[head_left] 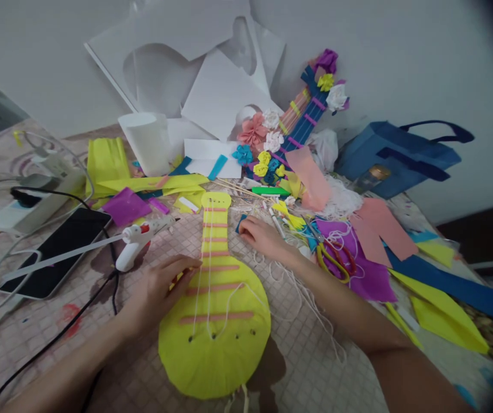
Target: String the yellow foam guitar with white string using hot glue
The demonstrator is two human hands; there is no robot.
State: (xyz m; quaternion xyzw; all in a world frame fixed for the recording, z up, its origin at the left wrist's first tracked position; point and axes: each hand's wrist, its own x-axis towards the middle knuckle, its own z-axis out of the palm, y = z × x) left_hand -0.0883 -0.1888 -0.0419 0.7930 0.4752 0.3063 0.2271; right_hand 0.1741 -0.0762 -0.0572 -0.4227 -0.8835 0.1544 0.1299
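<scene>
A yellow paper-covered toy guitar (229, 364) lies flat before me, its neck pointing away. Pink strips cross it, and white string runs from holes near its base towards the head. My left hand (154, 289) rests at the guitar's upper left edge, fingers extended, fingertips close to the leftmost string. To the right of the neck, my right hand (263, 236) is closed, with a small dark blue piece (241, 223) at its fingertips. Loose white string (302, 295) trails under my right forearm. A white glue gun (132, 249) lies left of the neck.
A phone (57, 252) and a power strip (35, 203) with cables lie left. Behind stand a white cup (145, 143) and a flower-decorated blue guitar (302, 129). Scissors (336, 261), purple paper (371, 281) and a blue bag (396, 155) are on the right.
</scene>
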